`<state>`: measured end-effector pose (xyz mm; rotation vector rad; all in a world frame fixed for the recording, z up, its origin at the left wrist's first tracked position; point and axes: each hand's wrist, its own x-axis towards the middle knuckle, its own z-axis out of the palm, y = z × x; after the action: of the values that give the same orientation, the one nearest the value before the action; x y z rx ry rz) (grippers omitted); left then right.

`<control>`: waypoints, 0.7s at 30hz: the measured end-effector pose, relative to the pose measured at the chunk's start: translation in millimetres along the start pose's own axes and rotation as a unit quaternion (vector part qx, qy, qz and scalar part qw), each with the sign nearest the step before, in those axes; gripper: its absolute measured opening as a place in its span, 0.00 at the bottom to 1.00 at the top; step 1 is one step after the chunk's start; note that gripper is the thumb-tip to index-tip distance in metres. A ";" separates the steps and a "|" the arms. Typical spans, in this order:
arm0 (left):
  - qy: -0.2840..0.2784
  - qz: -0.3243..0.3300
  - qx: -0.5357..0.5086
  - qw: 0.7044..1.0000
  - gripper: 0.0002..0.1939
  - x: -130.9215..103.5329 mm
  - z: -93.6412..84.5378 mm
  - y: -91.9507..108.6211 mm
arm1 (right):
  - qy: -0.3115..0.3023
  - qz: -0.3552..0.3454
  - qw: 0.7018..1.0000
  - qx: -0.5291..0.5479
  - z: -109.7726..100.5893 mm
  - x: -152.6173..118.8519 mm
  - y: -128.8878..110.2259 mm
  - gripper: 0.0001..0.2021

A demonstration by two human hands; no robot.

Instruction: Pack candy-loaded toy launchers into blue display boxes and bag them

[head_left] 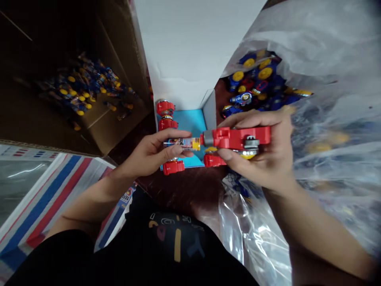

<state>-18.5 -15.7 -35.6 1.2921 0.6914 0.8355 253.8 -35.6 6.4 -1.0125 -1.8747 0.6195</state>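
My left hand (162, 151) pinches a small clear labelled tube (182, 143) with a yellow cap, held level. The cap points at the grey-and-red end of a red plastic toy (241, 137), nearly meeting it; I cannot tell whether they touch. Around the toy's body is my right hand (268, 155), thumb below and fingers above. Both hands are over an open white box (210, 107) with a blue bottom. Several red toys like the held one stand in it, one at its left side (166, 107); my hands hide part of them.
To the left, a deep cardboard box (116, 51) holds many small yellow-capped tubes (86, 91). Blue and yellow toys (256, 79) lie heaped on clear plastic bags (315, 67) at the right. A striped woven bag (56, 194) is at lower left.
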 end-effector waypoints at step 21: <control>-0.046 0.217 0.423 0.879 0.20 -0.2 -6.2 7.6 | -0.125 0.082 0.987 -0.056 -22.0 -34.5 7.8 0.56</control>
<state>-24.9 -12.0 -29.0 2.3294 0.7277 0.8434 285.4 -60.0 -5.1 -1.2164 -2.0780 0.7749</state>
